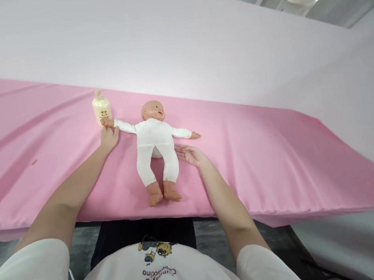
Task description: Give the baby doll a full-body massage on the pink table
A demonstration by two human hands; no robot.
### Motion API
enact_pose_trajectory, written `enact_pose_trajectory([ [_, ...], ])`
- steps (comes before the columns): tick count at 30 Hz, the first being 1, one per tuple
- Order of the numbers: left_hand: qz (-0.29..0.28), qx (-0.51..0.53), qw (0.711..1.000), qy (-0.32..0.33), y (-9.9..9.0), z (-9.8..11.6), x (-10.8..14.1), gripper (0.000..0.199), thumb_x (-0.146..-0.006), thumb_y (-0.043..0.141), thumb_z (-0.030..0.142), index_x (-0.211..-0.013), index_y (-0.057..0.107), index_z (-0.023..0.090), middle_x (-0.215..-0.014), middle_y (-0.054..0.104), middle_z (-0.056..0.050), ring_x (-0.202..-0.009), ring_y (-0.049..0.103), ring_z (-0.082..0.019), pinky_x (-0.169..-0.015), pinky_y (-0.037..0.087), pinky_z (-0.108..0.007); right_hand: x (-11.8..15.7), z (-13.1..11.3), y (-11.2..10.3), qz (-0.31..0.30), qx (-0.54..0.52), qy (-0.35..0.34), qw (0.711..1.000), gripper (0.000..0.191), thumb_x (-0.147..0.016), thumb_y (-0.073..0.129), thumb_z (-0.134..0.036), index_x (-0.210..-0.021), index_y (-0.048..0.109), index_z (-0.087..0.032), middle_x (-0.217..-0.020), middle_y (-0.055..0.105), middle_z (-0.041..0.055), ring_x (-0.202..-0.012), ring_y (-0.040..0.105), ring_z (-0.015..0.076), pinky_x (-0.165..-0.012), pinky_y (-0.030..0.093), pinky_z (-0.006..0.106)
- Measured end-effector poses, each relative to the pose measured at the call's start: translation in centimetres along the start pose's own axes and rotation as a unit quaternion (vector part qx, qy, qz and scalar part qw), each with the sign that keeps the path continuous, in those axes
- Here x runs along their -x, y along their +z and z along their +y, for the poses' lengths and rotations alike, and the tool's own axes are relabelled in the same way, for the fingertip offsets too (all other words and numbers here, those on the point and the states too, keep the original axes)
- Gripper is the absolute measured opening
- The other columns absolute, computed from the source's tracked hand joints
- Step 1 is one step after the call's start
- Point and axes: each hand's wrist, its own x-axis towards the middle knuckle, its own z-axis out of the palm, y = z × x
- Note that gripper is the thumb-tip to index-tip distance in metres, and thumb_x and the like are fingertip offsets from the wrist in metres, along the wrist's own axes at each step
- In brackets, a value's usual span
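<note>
A baby doll [154, 132] in a white long-sleeved suit lies on its back on the pink sheet [264, 157], arms spread, bare feet toward me. Its face is turned to the right. My left hand [110, 138] is closed at the doll's hand on the left side, with the fingertips partly hidden behind it. Just behind that spot stands a cream pump bottle [102, 108] with a small printed face. My right hand [190, 154] lies open beside the doll's hip, palm up, its fingertips reaching to the white suit and holding nothing.
The pink sheet covers the table with soft folds and hangs over the front edge. A small brownish strip [34, 162] lies on the sheet at the left. A pale wall [174, 37] rises behind the table, with glass panes at the upper right.
</note>
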Motion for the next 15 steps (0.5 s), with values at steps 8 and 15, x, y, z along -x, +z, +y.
enact_pose_trajectory([
  [8, -0.129, -0.205, 0.97, -0.008, -0.3, 1.3, 2.7, 0.076, -0.1, 0.039, 0.045, -0.154, 0.034, -0.008, -0.16, 0.033, -0.033, -0.152, 0.028, -0.045, -0.126, 0.02, -0.054, -2.0, 0.3, 0.1, 0.104, -0.135, -0.075, 0.982, 0.031, -0.081, 0.051, -0.01, -0.109, 0.065, -0.011, -0.1, 0.078, 0.0162, -0.096, 0.078, 0.0213, -0.088, 0.066, 0.032],
  [15, -0.218, -0.235, 0.944, 0.081, -0.2, 2.8, 7.1, 0.084, -0.101, 0.032, 0.057, -0.161, 0.023, -0.001, -0.169, 0.015, -0.028, -0.158, 0.011, -0.046, -0.124, 0.011, -0.068, -2.9, -0.1, 1.0, 0.137, -0.15, -0.095, 0.974, 0.016, -0.083, 0.052, -0.01, -0.092, 0.063, -0.018, -0.083, 0.076, 0.0072, -0.082, 0.076, 0.0163, -0.082, 0.067, 0.029],
])
